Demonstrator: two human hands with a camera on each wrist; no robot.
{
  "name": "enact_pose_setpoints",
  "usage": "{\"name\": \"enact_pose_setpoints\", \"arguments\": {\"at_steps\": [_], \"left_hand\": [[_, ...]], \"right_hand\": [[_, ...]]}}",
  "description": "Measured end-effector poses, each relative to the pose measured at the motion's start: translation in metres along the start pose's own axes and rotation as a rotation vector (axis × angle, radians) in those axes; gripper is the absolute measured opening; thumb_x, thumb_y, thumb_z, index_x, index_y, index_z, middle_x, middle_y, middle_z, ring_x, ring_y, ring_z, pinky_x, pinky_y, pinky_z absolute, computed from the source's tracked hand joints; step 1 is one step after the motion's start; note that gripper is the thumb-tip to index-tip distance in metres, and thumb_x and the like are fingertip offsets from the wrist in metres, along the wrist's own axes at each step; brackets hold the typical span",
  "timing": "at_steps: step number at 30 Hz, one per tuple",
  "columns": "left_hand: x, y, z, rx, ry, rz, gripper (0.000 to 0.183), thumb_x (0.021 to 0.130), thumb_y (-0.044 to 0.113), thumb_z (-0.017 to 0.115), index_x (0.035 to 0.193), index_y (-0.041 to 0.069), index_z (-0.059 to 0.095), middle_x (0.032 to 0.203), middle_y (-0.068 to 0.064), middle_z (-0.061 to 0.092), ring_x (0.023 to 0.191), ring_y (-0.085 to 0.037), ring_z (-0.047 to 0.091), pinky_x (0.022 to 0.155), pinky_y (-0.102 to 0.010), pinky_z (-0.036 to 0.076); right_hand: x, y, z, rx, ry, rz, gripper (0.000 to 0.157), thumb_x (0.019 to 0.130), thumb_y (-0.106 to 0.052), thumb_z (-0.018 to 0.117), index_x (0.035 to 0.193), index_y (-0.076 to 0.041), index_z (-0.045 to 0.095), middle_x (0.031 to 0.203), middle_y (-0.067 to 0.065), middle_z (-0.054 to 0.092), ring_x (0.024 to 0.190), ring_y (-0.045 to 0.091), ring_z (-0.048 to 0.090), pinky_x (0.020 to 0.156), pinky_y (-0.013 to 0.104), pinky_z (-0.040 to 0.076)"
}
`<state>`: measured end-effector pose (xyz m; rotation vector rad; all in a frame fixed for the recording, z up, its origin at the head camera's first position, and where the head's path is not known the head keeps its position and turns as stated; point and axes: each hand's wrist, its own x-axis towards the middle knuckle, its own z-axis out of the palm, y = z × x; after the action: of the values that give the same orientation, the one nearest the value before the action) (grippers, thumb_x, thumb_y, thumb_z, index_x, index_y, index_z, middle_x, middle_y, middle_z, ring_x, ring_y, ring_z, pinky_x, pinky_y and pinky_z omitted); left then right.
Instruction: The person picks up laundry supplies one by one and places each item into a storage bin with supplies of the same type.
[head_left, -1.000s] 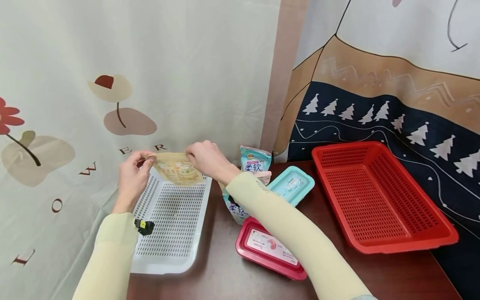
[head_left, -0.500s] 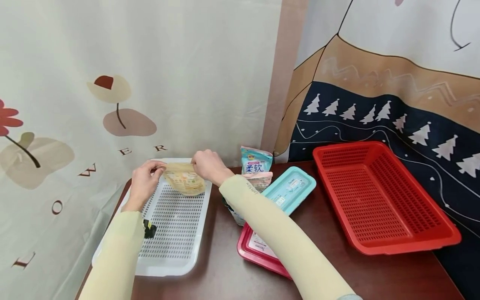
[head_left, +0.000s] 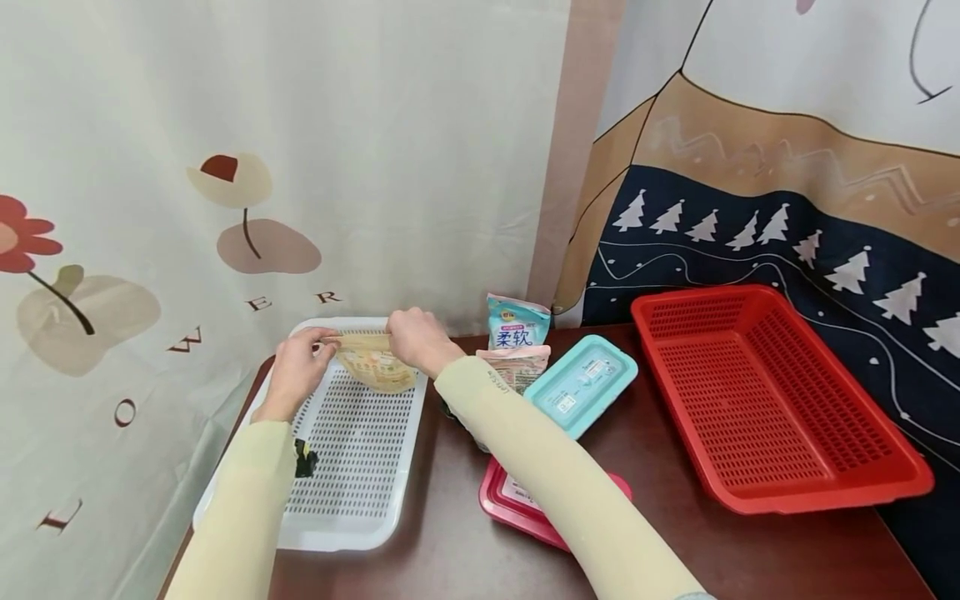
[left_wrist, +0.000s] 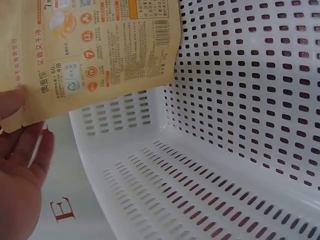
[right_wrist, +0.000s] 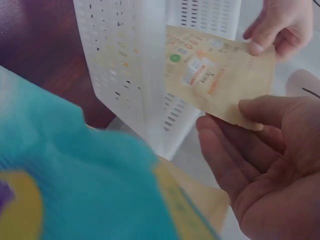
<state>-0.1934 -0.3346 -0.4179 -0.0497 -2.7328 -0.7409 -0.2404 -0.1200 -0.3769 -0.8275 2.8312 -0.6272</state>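
A pale yellow flat pouch (head_left: pixel 375 367) with printed text hangs over the far end of the white slotted basket (head_left: pixel 352 487). At the pouch's top left corner, my left hand (head_left: pixel 297 371) pinches it between thumb and fingers. My right hand (head_left: pixel 420 340) grips the opposite top corner; its thumb lies on the printed face in the right wrist view. The lower part of the pouch (left_wrist: pixel 105 55) reaches inside the basket (left_wrist: pixel 240 90) in the left wrist view. Whether its bottom touches the basket floor, I cannot tell.
Right of the white basket stand a blue pouch (head_left: pixel 517 323) and a pinkish pouch (head_left: pixel 521 367). A teal lidded box (head_left: pixel 585 379) and a red-pink box (head_left: pixel 517 500), partly under my right sleeve, lie nearby. A red basket (head_left: pixel 750 408) sits on the right of the brown table (head_left: pixel 442 517).
Both hands have lowered the pouch into the far end of the white basket and shifted it slightly right. The grip at both corners stays the same.
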Motion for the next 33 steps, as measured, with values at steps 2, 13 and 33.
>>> {"name": "enact_pose_setpoints", "arguments": {"at_steps": [2, 13, 33], "left_hand": [[-0.001, 0.002, -0.001, 0.007, -0.026, 0.018, 0.027, 0.099, 0.003, 0.065, 0.125, -0.005, 0.068, 0.129, -0.029, 0.063, 0.121, -0.048, 0.057, 0.102, -0.063, 0.044], [-0.004, 0.025, -0.012, 0.0, -0.059, 0.079, 0.054, 0.089, 0.002, 0.076, 0.139, -0.004, 0.056, 0.148, -0.031, 0.044, 0.133, -0.053, 0.043, 0.107, -0.07, 0.035], [-0.027, 0.097, -0.018, -0.098, 0.019, 0.428, 0.07, 0.074, -0.005, 0.088, 0.137, 0.0, 0.059, 0.162, -0.026, 0.029, 0.149, -0.05, 0.026, 0.111, -0.07, 0.033]], "right_hand": [[-0.002, 0.0, -0.003, -0.017, -0.001, -0.014, 0.032, 0.104, -0.008, 0.053, 0.08, -0.019, 0.07, 0.07, -0.005, 0.058, 0.057, 0.012, 0.04, 0.055, 0.027, 0.036], [-0.025, -0.007, -0.038, -0.088, -0.02, -0.009, 0.035, 0.104, -0.032, 0.061, 0.137, -0.021, 0.068, 0.122, -0.001, 0.073, 0.082, 0.017, 0.066, 0.06, 0.033, 0.052], [-0.113, 0.039, -0.091, 0.051, 0.172, -0.072, 0.042, 0.104, -0.036, 0.06, 0.141, -0.017, 0.065, 0.137, 0.001, 0.067, 0.117, 0.018, 0.066, 0.096, 0.04, 0.055]]}}
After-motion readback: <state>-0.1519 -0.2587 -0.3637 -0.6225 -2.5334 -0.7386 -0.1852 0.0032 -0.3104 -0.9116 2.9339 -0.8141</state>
